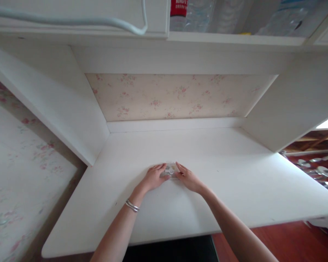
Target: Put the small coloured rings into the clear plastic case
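A small clear plastic case (170, 169) lies flat on the white desktop, with pale and greyish parts showing through it. My left hand (155, 176) holds its left side, thumb at the near edge and fingers along the far left corner. On the opposite side, my right hand (188, 177) grips the case in the same way. My fingers cover both ends of it, so its full outline and contents are hard to make out. Two silver bangles (132, 205) circle my left wrist.
The white desktop (224, 156) runs back to a floral-papered panel (166, 96), with side panels left and right. An overhead shelf (235, 38) holds plastic bottles (199, 14). A white tube (71, 20) crosses the upper left. Metal discs (325, 171) show at the right, below desk level.
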Tool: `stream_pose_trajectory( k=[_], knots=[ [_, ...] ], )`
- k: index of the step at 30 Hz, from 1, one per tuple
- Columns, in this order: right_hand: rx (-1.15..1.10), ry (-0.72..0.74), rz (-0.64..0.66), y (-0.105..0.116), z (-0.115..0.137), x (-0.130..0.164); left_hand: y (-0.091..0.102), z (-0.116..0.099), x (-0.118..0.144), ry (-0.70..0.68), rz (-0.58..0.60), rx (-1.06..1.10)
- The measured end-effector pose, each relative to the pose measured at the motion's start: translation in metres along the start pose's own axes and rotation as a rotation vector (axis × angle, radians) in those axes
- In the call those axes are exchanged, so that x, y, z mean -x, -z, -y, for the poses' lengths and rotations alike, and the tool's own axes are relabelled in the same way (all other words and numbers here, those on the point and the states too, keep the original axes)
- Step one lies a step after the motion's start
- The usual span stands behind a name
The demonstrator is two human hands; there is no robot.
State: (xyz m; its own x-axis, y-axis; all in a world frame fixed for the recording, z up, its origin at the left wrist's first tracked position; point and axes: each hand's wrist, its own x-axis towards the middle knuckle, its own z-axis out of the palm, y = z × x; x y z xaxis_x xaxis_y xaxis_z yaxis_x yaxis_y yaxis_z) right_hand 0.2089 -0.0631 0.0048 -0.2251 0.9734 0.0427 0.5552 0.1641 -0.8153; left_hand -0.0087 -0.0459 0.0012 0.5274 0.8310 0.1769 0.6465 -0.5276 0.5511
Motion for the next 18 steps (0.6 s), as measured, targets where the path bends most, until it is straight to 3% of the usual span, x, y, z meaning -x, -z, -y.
stream_pose_trajectory(
  k=[8, 18],
  knots=[
    [-0.023, 0.070, 0.148, 0.009, 0.007, 0.010, 0.000, -0.007, 0.013, -0.011, -0.029, 0.033],
    [-0.106, 0.065, 0.183, 0.011, 0.007, 0.013, -0.003, -0.003, 0.013, 0.000, -0.016, 0.030]
  ],
)
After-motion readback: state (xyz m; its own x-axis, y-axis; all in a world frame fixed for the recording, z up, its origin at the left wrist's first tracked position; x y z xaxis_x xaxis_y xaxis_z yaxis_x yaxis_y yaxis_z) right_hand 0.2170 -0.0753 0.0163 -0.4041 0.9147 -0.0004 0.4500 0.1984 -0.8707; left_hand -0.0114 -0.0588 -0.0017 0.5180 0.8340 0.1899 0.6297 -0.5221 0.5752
